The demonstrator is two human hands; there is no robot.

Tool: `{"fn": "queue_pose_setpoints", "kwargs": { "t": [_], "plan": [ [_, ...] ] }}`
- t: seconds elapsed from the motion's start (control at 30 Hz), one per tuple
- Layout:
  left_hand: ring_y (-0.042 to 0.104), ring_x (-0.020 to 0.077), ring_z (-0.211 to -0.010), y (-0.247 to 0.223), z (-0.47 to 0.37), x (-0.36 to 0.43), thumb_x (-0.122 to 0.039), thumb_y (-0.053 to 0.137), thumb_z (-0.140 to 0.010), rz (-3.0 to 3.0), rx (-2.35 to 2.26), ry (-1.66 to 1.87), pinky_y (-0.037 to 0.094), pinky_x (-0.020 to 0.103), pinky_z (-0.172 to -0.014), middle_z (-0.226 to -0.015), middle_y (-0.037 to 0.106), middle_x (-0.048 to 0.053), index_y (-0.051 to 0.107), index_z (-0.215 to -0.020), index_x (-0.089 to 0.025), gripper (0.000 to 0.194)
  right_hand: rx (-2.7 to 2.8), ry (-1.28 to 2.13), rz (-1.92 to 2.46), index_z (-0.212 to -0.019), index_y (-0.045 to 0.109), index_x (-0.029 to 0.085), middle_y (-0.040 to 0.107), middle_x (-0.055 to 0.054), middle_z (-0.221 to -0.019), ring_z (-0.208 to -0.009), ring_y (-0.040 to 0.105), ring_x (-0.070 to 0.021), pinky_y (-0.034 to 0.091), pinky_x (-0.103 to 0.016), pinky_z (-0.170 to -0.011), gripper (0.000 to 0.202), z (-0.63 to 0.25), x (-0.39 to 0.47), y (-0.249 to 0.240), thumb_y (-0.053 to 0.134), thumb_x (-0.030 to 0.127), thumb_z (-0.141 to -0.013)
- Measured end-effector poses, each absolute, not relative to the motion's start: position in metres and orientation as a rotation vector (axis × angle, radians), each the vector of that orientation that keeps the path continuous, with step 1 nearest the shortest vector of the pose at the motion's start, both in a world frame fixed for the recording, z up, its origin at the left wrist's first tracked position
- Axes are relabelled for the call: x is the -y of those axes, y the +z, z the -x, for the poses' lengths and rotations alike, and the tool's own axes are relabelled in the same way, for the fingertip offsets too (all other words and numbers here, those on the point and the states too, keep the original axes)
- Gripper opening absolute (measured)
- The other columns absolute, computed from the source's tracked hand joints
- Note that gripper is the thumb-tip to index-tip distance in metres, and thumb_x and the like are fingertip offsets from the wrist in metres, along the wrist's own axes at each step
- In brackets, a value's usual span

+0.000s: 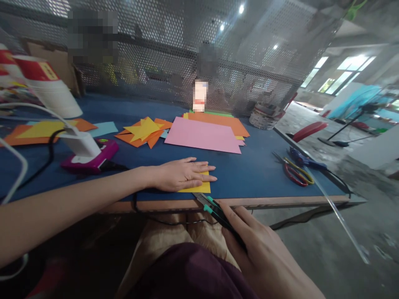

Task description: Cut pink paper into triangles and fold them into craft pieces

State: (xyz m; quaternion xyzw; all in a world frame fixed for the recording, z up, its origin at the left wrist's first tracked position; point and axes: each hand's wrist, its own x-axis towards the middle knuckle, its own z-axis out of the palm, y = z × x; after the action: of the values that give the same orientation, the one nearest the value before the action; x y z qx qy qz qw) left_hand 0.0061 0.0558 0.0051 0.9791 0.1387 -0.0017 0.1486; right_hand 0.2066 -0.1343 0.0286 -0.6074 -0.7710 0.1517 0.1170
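Palm down, my left hand presses on a piece of yellow paper near the table's front edge, its fingers stretched to the right. Much of the paper is hidden beneath that hand. My right hand is wrapped around a black and teal utility knife. The knife's metal blade is out, its tip at the paper's lower edge, just below my left hand; whether it touches the paper I cannot tell. Beyond my left hand lies a pink sheet on a stack of coloured paper.
Yellow and orange paper stars lie left of the stack. A purple power strip with a white charger and cables sits at left, near paper cups. Pliers, a blue glue gun and a tape roll are at right.
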Motion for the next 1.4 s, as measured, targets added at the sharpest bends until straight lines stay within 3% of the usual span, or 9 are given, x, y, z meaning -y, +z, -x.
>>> {"fn": "queue_pose_setpoints", "kwargs": {
  "t": [0.17,0.9,1.4],
  "plan": [
    [0.011,0.0188,-0.146,0.006,-0.007,-0.055,-0.047,0.019,-0.100,-2.791,-0.407,-0.012,0.008,0.048,-0.116,-0.158,0.014,-0.007,0.026,-0.145,-0.041,0.045,2.272,0.389,1.761,-0.140,0.041,0.026,0.063,-0.008,-0.105,-0.086,0.067,-0.0197,0.057,-0.031,-0.071,0.048,-0.205,0.134,0.029,0.039,0.022,-0.092],
    [0.013,0.0192,-0.145,0.008,-0.006,-0.054,-0.051,0.017,-0.099,-2.758,-0.385,0.041,0.006,0.046,-0.117,-0.157,0.016,-0.006,0.028,-0.144,-0.042,0.047,2.260,0.382,1.799,-0.140,0.041,0.023,0.061,-0.010,-0.111,-0.092,0.066,-0.0213,0.055,-0.035,-0.081,0.045,-0.189,0.139,0.030,0.037,0.023,-0.094],
    [0.012,0.0177,-0.146,0.009,-0.006,-0.054,-0.051,0.016,-0.099,-2.776,-0.387,0.023,0.007,0.045,-0.117,-0.158,0.017,-0.006,0.028,-0.144,-0.042,0.047,2.276,0.352,1.778,-0.139,0.043,0.025,0.062,-0.009,-0.110,-0.087,0.067,-0.0197,0.055,-0.032,-0.076,0.045,-0.184,0.136,0.034,0.040,0.022,-0.094]
  ]
}}
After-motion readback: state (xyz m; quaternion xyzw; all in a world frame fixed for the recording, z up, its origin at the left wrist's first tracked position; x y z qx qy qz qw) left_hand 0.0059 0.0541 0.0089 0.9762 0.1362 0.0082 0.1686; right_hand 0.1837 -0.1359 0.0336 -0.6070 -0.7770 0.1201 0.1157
